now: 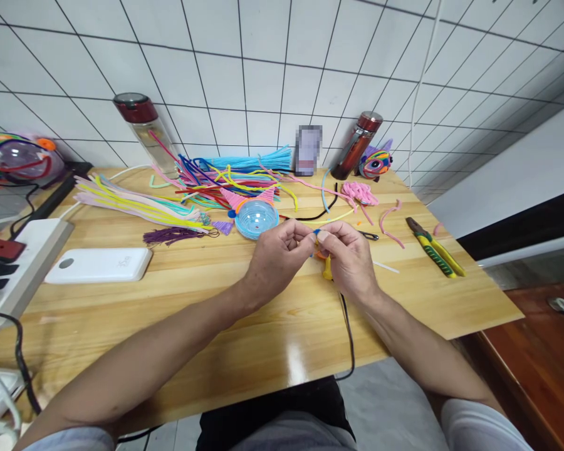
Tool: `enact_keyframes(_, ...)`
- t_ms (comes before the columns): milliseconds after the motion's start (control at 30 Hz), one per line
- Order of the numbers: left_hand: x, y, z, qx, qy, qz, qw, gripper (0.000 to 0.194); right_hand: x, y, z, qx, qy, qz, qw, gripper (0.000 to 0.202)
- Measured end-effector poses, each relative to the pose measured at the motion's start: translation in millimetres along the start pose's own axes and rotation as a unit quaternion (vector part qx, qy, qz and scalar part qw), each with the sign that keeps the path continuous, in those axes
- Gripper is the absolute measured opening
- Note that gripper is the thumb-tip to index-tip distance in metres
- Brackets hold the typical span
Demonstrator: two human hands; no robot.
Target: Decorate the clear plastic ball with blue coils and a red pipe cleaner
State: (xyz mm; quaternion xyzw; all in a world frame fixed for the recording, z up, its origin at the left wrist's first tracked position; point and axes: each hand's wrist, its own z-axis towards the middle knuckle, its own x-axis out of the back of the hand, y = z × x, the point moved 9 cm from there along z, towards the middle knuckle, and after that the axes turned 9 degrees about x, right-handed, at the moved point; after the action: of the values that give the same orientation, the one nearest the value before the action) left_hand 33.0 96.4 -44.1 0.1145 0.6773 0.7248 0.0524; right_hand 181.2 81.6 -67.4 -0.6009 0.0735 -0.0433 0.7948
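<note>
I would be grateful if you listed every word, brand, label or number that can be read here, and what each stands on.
No text can be read with certainty.
White plastic power bank: small grey marks near its right end, too blurred to read.
Upright phone: pixelated, illegible.
Dark red metallic flask and green-and-yellow-handled pliers: no legible lettering.

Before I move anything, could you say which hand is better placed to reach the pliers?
Likely the right hand: the pliers lie on its side, farther from the left hand.
</note>
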Motion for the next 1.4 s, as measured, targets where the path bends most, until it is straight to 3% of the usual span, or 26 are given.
enact_keyframes(167, 5.5, 2, 2, -0.014, 0.026, 0.067, 0.997, 0.007, -3, 1, 3, -0.012, -0.019, -0.019, 1.000, 0.022)
enact_keyframes(333, 3.3, 5, 5, -0.043, 0.010, 0.119, 0.992, 0.008, 1, -12, 12, 0.004, -0.095, -0.123, 0.988, 0.021)
enact_keyframes(567, -8.0, 5, 4, -0.084, -0.028, 0.236, 0.968, 0.014, -2, -55, 13, 0.198, -0.170, -0.323, 0.910, 0.004)
enact_keyframes(767, -10.9, 0, 3, -0.094, -0.021, 0.277, 0.956, 0.014, -11, -46, 7, 0.219, -0.211, -0.391, 0.869, 0.011)
enact_keyframes(867, -9.5, 1, 4, -0.079, -0.031, 0.232, 0.969, 0.010, -10, -46, 8, 0.212, -0.197, -0.375, 0.881, 0.011)
enact_keyframes(1100, -5.5, -7, 9, 0.002, -0.051, 0.062, 0.997, 0.006, 0, -41, 11, 0.129, -0.122, -0.263, 0.948, 0.012)
enact_keyframes(1233, -9.8, -13, 10, 0.041, -0.074, -0.057, 0.995, 0.007, 3, -25, 10, 0.064, -0.082, -0.169, 0.980, 0.015)
enact_keyframes(1400, -7.8, -21, 13, 0.074, -0.061, -0.082, 0.992, 0.007, 3, -8, 8, 0.006, -0.037, -0.076, 0.996, 0.019)
